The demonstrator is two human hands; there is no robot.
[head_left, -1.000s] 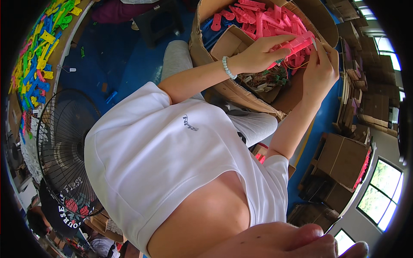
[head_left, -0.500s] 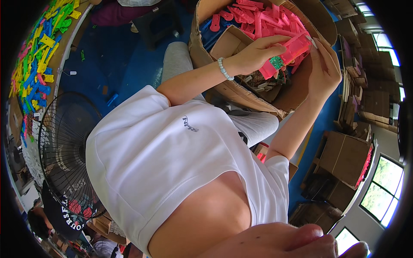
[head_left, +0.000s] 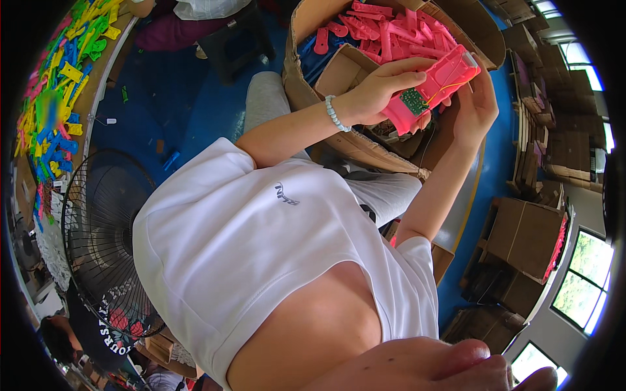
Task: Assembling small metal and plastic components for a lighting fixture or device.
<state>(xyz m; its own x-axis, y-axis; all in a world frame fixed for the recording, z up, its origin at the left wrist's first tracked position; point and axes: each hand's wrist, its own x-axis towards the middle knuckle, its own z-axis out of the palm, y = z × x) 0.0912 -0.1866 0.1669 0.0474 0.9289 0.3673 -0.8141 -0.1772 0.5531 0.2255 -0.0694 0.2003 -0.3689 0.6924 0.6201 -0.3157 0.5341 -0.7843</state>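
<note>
Over an open cardboard box, both hands hold a pink plastic shell. A small green circuit board sits at the shell's near end, and thin yellow and red wires run from it toward a white part at the far end. My left hand, below a beaded bracelet, grips the shell's left side with the thumb on top. My right hand is closed around the far right end, its fingertips partly hidden behind it. Pink plastic pieces heap up in the box beyond, beside a smaller cardboard divider.
To the left, a black fan stands by a table heaped with yellow, blue and green plastic pieces. A dark stool is ahead. Cartons stack along the right. Another person in black shows at lower left.
The pink shell has tilted, so its inside, the circuit board and the wires show more plainly. My right hand has shifted left and closed behind the shell's far end.
</note>
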